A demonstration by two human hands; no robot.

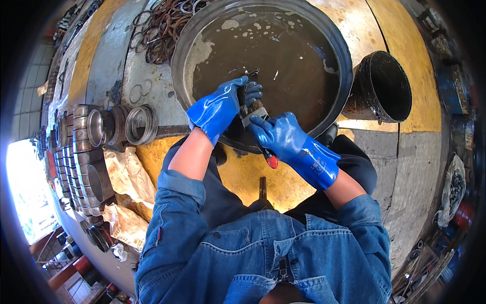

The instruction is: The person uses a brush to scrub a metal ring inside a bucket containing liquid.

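Note:
Both my hands wear blue rubber gloves and meet above the near part of a wide, round metal basin (346, 66) of murky brown liquid. In my right hand (283, 134) is a paintbrush (254, 116) with a pale metal band and a red-tipped handle. Its dark bristles point up and away, against or close beside a dark, wet part (242, 95). My left hand (223, 104) is closed around that part, its fingers curled over the far side. Glove and brush hide most of the part, so its kind cannot be made out.
A heap of rusty rings (164, 28) lies beyond the basin's left side. Stacked metal rings (142, 125) and cylindrical sleeves (86, 152) stand at left, near crumpled brown paper (129, 175). To the basin's right, a dark, dirty bucket (387, 86) shows its open mouth.

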